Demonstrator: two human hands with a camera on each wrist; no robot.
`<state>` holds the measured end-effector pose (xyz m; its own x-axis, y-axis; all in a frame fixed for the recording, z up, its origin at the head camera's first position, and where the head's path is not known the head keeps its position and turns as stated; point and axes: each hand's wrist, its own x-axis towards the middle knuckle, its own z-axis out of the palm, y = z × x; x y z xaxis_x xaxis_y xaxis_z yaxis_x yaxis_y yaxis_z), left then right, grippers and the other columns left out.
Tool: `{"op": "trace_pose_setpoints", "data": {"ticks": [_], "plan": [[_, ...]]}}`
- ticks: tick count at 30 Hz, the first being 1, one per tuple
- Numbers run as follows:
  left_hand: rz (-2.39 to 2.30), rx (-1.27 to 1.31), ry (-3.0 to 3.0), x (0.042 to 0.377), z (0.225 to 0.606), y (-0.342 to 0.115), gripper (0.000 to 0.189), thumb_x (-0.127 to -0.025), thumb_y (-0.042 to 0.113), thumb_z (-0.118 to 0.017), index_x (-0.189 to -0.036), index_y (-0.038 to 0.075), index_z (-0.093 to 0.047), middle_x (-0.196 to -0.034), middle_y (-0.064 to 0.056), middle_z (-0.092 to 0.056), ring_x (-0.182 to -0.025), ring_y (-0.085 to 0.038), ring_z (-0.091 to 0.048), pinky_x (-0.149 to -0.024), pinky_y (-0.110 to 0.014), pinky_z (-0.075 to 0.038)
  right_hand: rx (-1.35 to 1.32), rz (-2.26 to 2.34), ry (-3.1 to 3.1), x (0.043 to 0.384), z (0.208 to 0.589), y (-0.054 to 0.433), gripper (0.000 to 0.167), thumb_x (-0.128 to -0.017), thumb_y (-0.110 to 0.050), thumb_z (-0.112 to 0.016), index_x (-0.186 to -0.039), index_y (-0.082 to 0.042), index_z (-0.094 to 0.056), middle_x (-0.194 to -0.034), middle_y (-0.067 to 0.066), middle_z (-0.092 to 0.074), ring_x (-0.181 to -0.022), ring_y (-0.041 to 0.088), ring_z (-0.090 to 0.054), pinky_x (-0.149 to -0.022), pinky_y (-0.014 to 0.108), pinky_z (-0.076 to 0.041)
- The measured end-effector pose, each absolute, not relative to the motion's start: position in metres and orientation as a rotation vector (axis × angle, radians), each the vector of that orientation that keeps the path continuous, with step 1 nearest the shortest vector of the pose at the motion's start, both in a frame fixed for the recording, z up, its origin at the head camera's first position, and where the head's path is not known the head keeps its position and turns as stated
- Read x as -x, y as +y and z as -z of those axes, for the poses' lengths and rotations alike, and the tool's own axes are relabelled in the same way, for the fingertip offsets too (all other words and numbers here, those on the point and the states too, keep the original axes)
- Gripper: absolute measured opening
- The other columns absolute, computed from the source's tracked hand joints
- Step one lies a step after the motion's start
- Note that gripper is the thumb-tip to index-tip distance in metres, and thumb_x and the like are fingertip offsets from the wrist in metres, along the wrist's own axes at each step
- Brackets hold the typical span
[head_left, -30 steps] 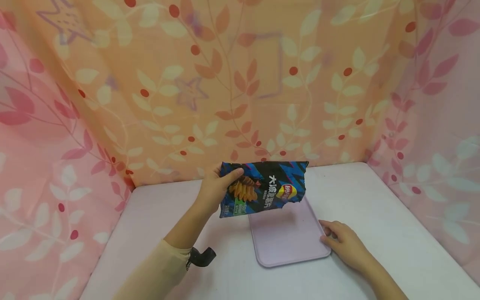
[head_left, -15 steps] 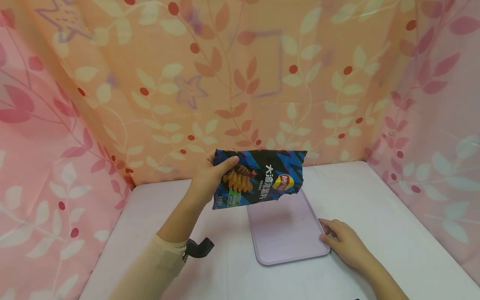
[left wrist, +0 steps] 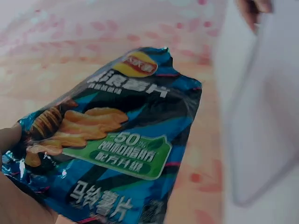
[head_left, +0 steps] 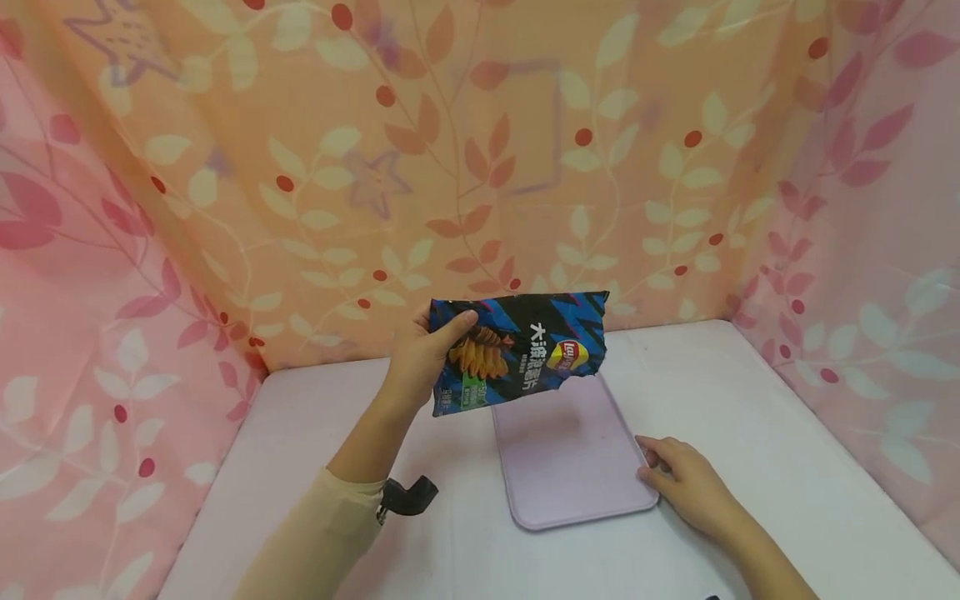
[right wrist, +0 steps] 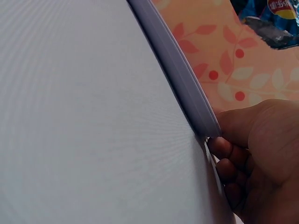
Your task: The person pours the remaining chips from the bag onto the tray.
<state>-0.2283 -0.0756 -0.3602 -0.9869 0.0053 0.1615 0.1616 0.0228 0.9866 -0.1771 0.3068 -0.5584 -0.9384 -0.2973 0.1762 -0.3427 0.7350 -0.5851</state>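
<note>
My left hand (head_left: 420,358) grips the left end of a blue and black Lay's potato chip bag (head_left: 517,354), thumb over the printed front. Held sideways in the air, the bag overlaps the far part of a pale purple tray (head_left: 577,475). Its right end has a ragged, torn edge, and a bitten-looking notch shows along the bottom. In the left wrist view the bag (left wrist: 117,126) looks crumpled and shiny. My right hand (head_left: 686,483) holds the tray's right edge close to the near corner; in the right wrist view its fingers (right wrist: 226,170) curl beside the rim.
The white table (head_left: 345,433) lies under the tray, with a patterned orange curtain (head_left: 525,167) behind and pink curtains at both sides. A black strap or mount (head_left: 408,496) sticks out from the left sleeve. A small dark object peeks in at the bottom edge.
The left hand has raised the bag and shifted it slightly left, mostly in the first half second; its right end now tips up a little. Right hand and tray stay in place.
</note>
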Motion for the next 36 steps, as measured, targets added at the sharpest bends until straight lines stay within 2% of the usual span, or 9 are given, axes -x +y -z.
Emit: {"op": "trace_pose_setpoints", "data": {"ticks": [6, 12, 18, 22, 30, 36], "plan": [[2.143, 0.229, -2.285, 0.23, 0.373, -0.075, 0.024, -0.096, 0.025, -0.074, -0.112, 0.007, -0.073, -0.101, -0.005, -0.077, -0.088, -0.021, -0.072, -0.08, -0.034, -0.061, -0.531, -0.992, -2.865, 0.175, 0.559, 0.306, 0.05, -0.093, -0.029, -0.076, -0.137, -0.007, -0.064, -0.094, -0.016, -0.055, -0.09, 0.006, -0.049, -0.077, 0.028, -0.046], [2.071, 0.224, -2.252, 0.229, 0.366, -0.076, 0.031, -0.093, 0.036, -0.077, -0.111, 0.01, -0.074, -0.103, -0.01, -0.077, -0.088, -0.027, -0.072, -0.077, -0.035, -0.061, -0.509, -0.967, -2.859, 0.173, 0.561, 0.306, 0.049, -0.093, -0.028, -0.076, -0.136, -0.007, -0.064, -0.094, -0.017, -0.056, -0.09, 0.007, -0.051, -0.079, 0.03, -0.048], [2.049, 0.309, -2.412, 0.233, 0.377, -0.074, 0.027, -0.096, 0.027, -0.074, -0.113, 0.007, -0.074, -0.1, -0.01, -0.077, -0.089, -0.023, -0.073, -0.08, -0.033, -0.061, -0.48, -0.942, -2.89, 0.165, 0.57, 0.307, 0.05, -0.094, -0.029, -0.075, -0.137, -0.006, -0.063, -0.095, -0.018, -0.056, -0.092, 0.006, -0.051, -0.08, 0.03, -0.048], [2.076, 0.223, -2.332, 0.232, 0.377, -0.077, 0.029, -0.094, 0.033, -0.076, -0.112, 0.01, -0.074, -0.101, -0.009, -0.077, -0.088, -0.025, -0.073, -0.077, -0.035, -0.062, -0.466, -0.954, -2.886, 0.164, 0.574, 0.306, 0.049, -0.094, -0.028, -0.075, -0.137, -0.006, -0.063, -0.095, -0.018, -0.055, -0.092, 0.006, -0.051, -0.08, 0.029, -0.048], [1.903, 0.495, -2.45, 0.245, 0.396, -0.079, 0.019, -0.096, 0.024, -0.074, -0.102, 0.005, -0.076, -0.088, -0.009, -0.076, -0.077, -0.018, -0.068, -0.069, -0.027, -0.057, -0.45, -0.943, -2.888, 0.163, 0.577, 0.303, 0.048, -0.094, -0.028, -0.075, -0.136, -0.006, -0.064, -0.093, -0.019, -0.054, -0.09, 0.006, -0.049, -0.077, 0.027, -0.046], [1.9, 0.48, -2.393, 0.239, 0.382, -0.077, 0.024, -0.094, 0.032, -0.076, -0.104, 0.01, -0.077, -0.091, -0.009, -0.077, -0.079, -0.023, -0.07, -0.071, -0.03, -0.059, -0.439, -0.911, -2.903, 0.164, 0.575, 0.304, 0.049, -0.094, -0.029, -0.075, -0.136, -0.008, -0.064, -0.093, -0.018, -0.054, -0.09, 0.006, -0.048, -0.077, 0.028, -0.045]]}}
